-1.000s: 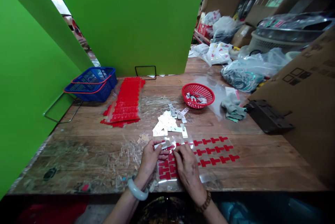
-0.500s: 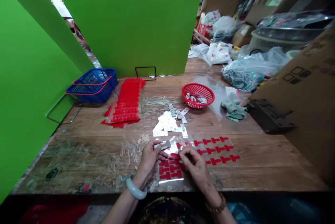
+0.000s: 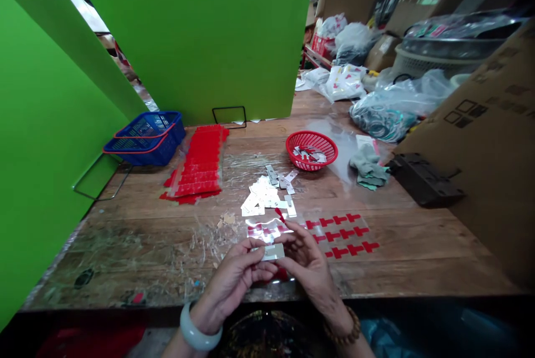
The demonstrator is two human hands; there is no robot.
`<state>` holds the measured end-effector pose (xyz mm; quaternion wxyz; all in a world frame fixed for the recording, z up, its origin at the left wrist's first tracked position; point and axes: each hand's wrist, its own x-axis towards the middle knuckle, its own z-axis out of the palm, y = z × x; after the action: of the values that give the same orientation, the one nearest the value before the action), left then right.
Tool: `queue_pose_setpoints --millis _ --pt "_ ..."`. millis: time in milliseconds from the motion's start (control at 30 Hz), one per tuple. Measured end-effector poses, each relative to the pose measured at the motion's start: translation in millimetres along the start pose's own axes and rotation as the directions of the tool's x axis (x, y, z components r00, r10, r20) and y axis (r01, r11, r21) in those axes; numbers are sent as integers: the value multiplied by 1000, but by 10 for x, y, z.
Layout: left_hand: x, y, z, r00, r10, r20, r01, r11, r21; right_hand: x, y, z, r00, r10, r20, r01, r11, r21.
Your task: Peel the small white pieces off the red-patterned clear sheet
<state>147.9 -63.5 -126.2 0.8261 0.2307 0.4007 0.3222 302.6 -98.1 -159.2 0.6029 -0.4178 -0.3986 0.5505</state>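
Observation:
My left hand [image 3: 240,269] pinches a small silvery metal plate [image 3: 273,252] between thumb and fingers. Close against the plate's right end is my right hand [image 3: 307,260], with a red sticker [image 3: 280,214] sticking up from its index fingertip. Below both hands lies a clear sheet of red T-shaped stickers [image 3: 343,235], partly covered by them. Just beyond it, a loose pile of similar flat metal plates [image 3: 261,196] rests on the wooden table [image 3: 137,235].
A red basket [image 3: 311,150] of small pieces stands behind the pile. Stacked red sheets [image 3: 198,163] and a blue basket [image 3: 144,138] are at left. To the right are a greenish cloth [image 3: 368,167], a dark box-like object [image 3: 426,179] and cardboard [image 3: 480,129]. Green panels [image 3: 188,34] rise behind.
The hands have come together around the metal plate, which moved nearer me and slightly right. The red sticker, low over the sheet before, now points up from the right index finger.

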Motion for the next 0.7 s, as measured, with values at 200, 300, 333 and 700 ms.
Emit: queue_pose_setpoints --millis 200,300,333,700 --pt "-52 12 93 997 -69 28 72 993 -98 -46 -104 9 999 -21 -35 22 1000 13" --pt "-68 21 138 998 -63 18 65 994 -84 -55 -116 22 997 -40 -58 41 999 14" --pt "-70 23 146 999 -50 5 51 997 -64 -52 -114 23 997 -39 -60 40 999 19" --pt "-33 16 46 984 91 -152 -73 990 123 -44 -113 -141 980 -80 -184 62 993 -97"
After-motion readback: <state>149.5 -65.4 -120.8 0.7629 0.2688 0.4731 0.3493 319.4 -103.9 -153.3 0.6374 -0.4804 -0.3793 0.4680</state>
